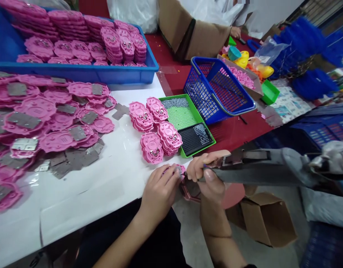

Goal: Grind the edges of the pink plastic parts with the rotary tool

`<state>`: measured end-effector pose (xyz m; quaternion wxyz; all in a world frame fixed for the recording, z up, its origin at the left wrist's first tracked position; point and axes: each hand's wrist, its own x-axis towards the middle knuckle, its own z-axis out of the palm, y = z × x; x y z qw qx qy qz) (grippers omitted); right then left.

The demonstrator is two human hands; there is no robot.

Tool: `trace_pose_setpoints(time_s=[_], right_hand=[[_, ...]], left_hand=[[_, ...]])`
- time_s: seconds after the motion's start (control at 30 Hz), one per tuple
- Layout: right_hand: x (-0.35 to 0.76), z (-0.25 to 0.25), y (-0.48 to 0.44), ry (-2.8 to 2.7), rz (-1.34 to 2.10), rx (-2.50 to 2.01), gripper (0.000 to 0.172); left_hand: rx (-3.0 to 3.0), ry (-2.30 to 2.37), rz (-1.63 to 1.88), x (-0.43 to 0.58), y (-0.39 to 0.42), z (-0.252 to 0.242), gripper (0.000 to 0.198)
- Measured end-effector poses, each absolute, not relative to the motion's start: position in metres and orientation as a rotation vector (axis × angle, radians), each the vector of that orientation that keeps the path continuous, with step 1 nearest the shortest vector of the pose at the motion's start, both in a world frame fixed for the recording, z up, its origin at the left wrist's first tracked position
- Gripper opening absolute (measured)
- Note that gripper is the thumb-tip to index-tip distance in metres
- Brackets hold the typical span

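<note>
At the table's near edge my left hand (160, 188) is closed on a small pink plastic piece (181, 170), fingers pressed around it. My right hand (207, 175) grips the handle of a grey power screwdriver (252, 167) whose body runs off to the right, its tip meeting the pink piece. Just beyond my hands stand several short stacks of finished pink pieces (156, 128) with metal studs. A green tray (185, 117) of small screws lies beside them.
Loose pink pieces with grey metal plates (48, 119) cover the white table at left. A blue bin (126, 72) of stacked pink pieces sits behind, a blue basket (216, 87) at right. Another person's sleeve (193, 33) is across the table. A cardboard box (266, 217) stands on the floor.
</note>
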<state>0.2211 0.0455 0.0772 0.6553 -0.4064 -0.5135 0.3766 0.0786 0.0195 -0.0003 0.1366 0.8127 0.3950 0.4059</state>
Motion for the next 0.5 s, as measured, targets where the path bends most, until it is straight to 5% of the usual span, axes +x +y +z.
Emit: trace_pose_setpoints(time_s=[0.1,0.5], right_hand=[[0.23,0.095,0.05,-1.115,0.727,-0.817,0.01],[0.278,0.099,0.159,-0.814,0.292,-0.983,0.013]], left_hand=[[2.361,1.172,1.178,0.081,0.019,-0.002,0.019],[2.348,1.17,1.247,0.082,0.018,-0.007,0.022]])
